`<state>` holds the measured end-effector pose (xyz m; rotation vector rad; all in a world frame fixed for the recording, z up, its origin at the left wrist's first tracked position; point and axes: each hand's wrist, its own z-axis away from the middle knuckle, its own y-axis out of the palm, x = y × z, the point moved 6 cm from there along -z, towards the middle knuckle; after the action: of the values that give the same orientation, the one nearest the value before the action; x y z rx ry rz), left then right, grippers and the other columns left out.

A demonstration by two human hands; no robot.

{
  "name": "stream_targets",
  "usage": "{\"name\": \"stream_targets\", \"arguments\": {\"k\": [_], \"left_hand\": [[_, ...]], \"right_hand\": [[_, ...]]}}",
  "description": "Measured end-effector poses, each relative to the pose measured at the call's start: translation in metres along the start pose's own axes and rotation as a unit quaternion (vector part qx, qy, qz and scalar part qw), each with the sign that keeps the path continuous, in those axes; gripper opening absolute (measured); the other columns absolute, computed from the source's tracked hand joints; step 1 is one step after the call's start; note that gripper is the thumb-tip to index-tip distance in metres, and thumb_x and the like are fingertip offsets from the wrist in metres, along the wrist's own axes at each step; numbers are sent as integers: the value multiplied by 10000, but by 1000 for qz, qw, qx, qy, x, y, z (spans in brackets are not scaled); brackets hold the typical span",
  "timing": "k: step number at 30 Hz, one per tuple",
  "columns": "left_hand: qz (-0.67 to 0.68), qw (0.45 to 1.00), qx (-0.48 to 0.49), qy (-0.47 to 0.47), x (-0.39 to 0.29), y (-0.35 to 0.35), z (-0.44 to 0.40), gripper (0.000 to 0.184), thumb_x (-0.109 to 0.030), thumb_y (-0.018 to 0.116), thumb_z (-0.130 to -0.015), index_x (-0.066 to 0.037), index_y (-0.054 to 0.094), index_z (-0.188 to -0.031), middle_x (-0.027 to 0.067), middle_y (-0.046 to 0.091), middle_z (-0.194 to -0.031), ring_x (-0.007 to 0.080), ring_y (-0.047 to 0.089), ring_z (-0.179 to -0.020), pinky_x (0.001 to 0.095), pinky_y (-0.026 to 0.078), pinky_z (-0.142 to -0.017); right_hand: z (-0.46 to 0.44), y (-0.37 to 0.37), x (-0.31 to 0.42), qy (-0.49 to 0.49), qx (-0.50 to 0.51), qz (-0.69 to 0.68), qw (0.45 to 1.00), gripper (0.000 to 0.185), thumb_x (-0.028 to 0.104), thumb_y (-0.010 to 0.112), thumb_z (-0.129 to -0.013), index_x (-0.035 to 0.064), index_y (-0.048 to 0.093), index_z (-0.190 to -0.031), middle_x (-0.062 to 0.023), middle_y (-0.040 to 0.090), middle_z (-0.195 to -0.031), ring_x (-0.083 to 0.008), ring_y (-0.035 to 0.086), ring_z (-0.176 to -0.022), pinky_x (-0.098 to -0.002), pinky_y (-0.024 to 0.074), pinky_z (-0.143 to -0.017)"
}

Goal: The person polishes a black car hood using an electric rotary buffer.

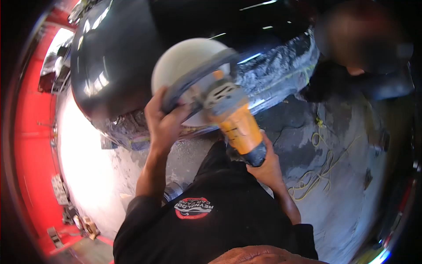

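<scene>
A yellow and black rotary polisher (241,130) with a large white round pad (178,61) is held over a glossy black car panel (118,66). The pad looks blurred and overlaps the panel; whether it touches cannot be told. My left hand (165,116) is wrapped around the dark curved front handle (193,79). At the rear end of the polisher, my right hand (268,167) grips the black tail, its fingers partly hidden behind the body. Crinkled plastic masking (277,66) covers the lower side of the car.
Another person (360,48) in dark clothing is close to the car at upper right, blurred. A yellow cord (318,174) lies in loops on the grey floor (329,211). Red wall panels (30,163) and a bright white area are at left.
</scene>
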<state>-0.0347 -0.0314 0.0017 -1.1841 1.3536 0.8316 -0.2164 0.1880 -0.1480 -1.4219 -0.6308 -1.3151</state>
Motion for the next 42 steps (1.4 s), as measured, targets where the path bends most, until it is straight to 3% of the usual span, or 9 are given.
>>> {"name": "stream_targets", "arguments": {"k": [2, 6, 9, 12, 16, 20, 27, 35, 42], "left_hand": [[13, 1000, -26, 9, 2, -16, 12, 139, 26, 579, -745, -13, 557, -877, 31, 532, -683, 86, 486, -509, 237, 385, -467], [21, 1000, 23, 2, 4, -13, 11, 160, 72, 570, -755, -14, 565, -889, 23, 543, -713, 72, 485, -541, 227, 378, -493], [8, 997, 74, 11, -1, 15, -1, 144, 63, 592, -775, -33, 563, -878, 1, 558, -735, 60, 506, -592, 218, 387, -533], [-42, 985, 163, 36, -17, 55, -21, 126, 60, 600, -806, -30, 562, -884, -4, 571, -760, 59, 545, -702, 212, 430, -632], [1, 969, 228, 89, -18, 119, -55, 139, -39, 649, -868, 22, 562, -958, 121, 611, -752, 144, 561, -691, 333, 476, -631], [-27, 954, 282, 99, -15, 175, -74, 113, -19, 652, -831, 8, 588, -920, 102, 649, -800, 139, 607, -757, 310, 488, -688], [-55, 955, 281, 73, -21, 238, -82, 139, -39, 650, -816, 40, 602, -920, 181, 655, -778, 216, 630, -711, 346, 496, -690], [-90, 962, 244, 81, -35, 330, -126, 156, -84, 661, -798, 31, 618, -895, 164, 647, -743, 200, 615, -683, 336, 476, -651], [-76, 971, 198, 114, -40, 390, -179, 231, -138, 667, -828, 36, 687, -978, 124, 669, -723, 174, 631, -656, 341, 490, -637]], "right_hand": [[2, 2, 8, 68, 59, -11, 996, 1055, 76, 816, -717, 151, 271, -1616, -255, 681, -1259, -398, 648, -1233, -389, 501, -1024], [4, 7, -1, 136, 95, -73, 983, 1062, 85, 828, -711, 151, 278, -1617, -260, 663, -1294, -393, 630, -1263, -396, 482, -1052], [4, -6, -10, 76, 35, -20, 996, 1039, 107, 786, -720, 156, 275, -1624, -249, 715, -1172, -396, 709, -1100, -412, 535, -966], [2, -26, -18, 9, -30, -13, 999, 1046, 94, 823, -691, 91, 308, -1601, -226, 695, -1237, -333, 699, -1132, -403, 526, -980], [6, -50, -28, 204, -74, -48, 975, 1117, 126, 906, -607, -103, 306, -1521, -159, 631, -1275, -230, 595, -1207, -373, 457, -1069], [6, -70, -35, 175, -142, -29, 974, 928, 106, 869, -619, 9, 438, -1435, -127, 651, -1170, -215, 615, -1119, -367, 486, -1006], [-7, -113, -56, 212, -129, -81, 965, 986, 87, 886, -580, -2, 443, -1456, -95, 642, -1242, -218, 596, -1161, -358, 449, -1053], [-55, -204, -83, 181, -142, -67, 971, 964, 113, 851, -619, -18, 422, -1472, -132, 671, -1158, -215, 632, -1099, -358, 498, -987], [-112, -279, -69, 111, -134, -46, 984, 865, 21, 813, -644, -41, 461, -1432, -120, 686, -1112, -198, 648, -1019, -343, 509, -948]]}}
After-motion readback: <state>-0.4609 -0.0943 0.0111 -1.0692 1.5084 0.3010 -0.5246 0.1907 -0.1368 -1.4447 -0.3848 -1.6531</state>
